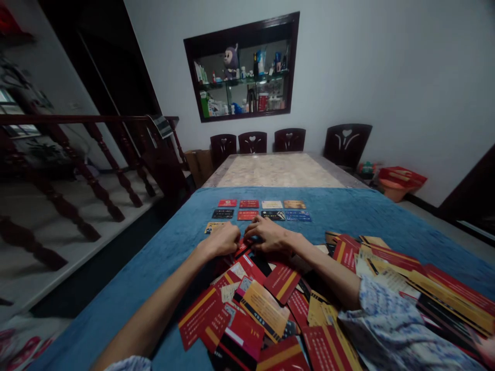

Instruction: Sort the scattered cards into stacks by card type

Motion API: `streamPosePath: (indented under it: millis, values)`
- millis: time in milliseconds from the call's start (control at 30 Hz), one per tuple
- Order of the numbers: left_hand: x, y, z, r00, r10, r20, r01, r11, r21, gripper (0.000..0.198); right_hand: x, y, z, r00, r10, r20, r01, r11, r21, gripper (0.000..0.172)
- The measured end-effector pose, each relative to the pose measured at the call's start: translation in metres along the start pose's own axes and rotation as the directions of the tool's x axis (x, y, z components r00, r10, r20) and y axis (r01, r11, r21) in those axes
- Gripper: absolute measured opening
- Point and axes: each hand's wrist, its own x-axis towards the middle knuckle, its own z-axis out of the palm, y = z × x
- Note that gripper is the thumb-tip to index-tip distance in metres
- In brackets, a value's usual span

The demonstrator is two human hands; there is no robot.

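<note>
My left hand (pixel 225 240) is closed, its fingers curled down beside a gold card (pixel 213 226) at the left of the nearest row. Close to its right, my right hand (pixel 268 235) bends its fingers inward, with the thumb below them. What the fingertips of either hand hold is hidden. Just below the hands, a red card (pixel 243 249) shows at the top of a loose pile of red, gold and black cards (pixel 266 306). Beyond them lie two neat rows, including a black card (pixel 223 214), a blue card (pixel 297 216) and a white card (pixel 271 204).
More overlapping cards (pixel 386 257) spread to the right, past my right forearm. A blue cloth (pixel 170 242) covers the near part of the table (pixel 270 170). Dark chairs (pixel 290 140) stand at the far end, and a wooden railing (pixel 88 175) runs along the left.
</note>
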Motion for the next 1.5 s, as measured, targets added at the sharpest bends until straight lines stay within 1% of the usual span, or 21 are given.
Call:
streamPosePath:
  millis: [167,300,400,533,700,767,833,900,967,1100,1167,1333,1433,1500]
  values:
    - [0.001,0.001,0.002,1.0,0.016,0.02,-0.016,1.0,0.004,0.019,0.0,0.003,0.007,1.0,0.013,-0.017,-0.013,1.0,-0.004,0.03]
    - [0.004,-0.003,0.007,1.0,0.031,-0.003,-0.031,0.999,-0.018,0.02,-0.001,0.006,0.011,0.999,0.008,-0.042,-0.009,1.0,-0.025,0.032]
    - [0.006,-0.006,0.009,0.999,0.016,-0.028,-0.017,0.999,-0.028,0.021,-0.001,0.007,0.013,0.998,0.028,-0.063,-0.032,0.998,-0.063,0.032]
    - [0.008,-0.01,0.01,0.999,0.015,-0.029,-0.016,1.0,-0.026,0.022,-0.001,0.011,0.016,0.991,0.069,-0.116,-0.082,0.99,-0.114,0.029]
    - [0.009,-0.013,0.012,0.999,0.041,-0.013,-0.042,0.997,-0.065,0.01,-0.001,0.017,0.027,0.976,0.088,-0.199,-0.105,0.992,-0.075,0.025]
    - [0.009,-0.013,0.013,0.999,0.035,-0.003,-0.035,0.998,-0.052,0.012,-0.001,0.018,0.031,0.97,0.091,-0.226,-0.107,0.992,-0.059,0.024]
    - [0.01,-0.014,0.015,0.999,0.037,0.0,-0.037,0.999,-0.025,0.019,-0.001,0.018,0.034,0.965,0.094,-0.247,-0.11,0.993,-0.051,0.023]
    - [0.011,-0.015,0.017,0.998,0.057,-0.001,-0.057,0.998,-0.001,0.028,-0.001,0.017,0.035,0.961,0.092,-0.262,-0.107,0.993,-0.044,0.023]
    - [0.012,-0.015,0.019,0.997,0.075,0.0,-0.075,0.997,0.013,0.033,-0.002,0.015,0.034,0.959,0.085,-0.272,-0.099,0.994,-0.036,0.023]
    - [0.012,-0.012,0.019,0.996,0.087,-0.009,-0.087,0.996,0.037,0.03,-0.005,0.012,0.028,0.957,0.076,-0.28,-0.086,0.996,-0.025,0.02]
    - [0.011,-0.011,0.017,0.996,0.087,-0.009,-0.087,0.996,0.034,0.029,-0.007,0.011,0.025,0.96,0.083,-0.266,-0.092,0.996,-0.019,0.02]
    - [0.012,-0.016,0.014,0.997,0.069,0.025,-0.068,0.996,-0.055,0.027,-0.01,0.009,0.019,0.973,0.071,-0.22,-0.074,0.997,-0.005,0.027]
    - [0.013,-0.024,0.014,0.993,0.111,0.034,-0.105,0.982,-0.154,0.025,-0.01,0.009,0.019,0.975,0.06,-0.214,-0.062,0.998,0.0,0.034]
    - [0.013,-0.028,0.012,0.99,0.134,0.036,-0.122,0.966,-0.228,0.025,-0.009,0.01,0.019,0.976,0.064,-0.211,-0.063,0.998,0.009,0.035]
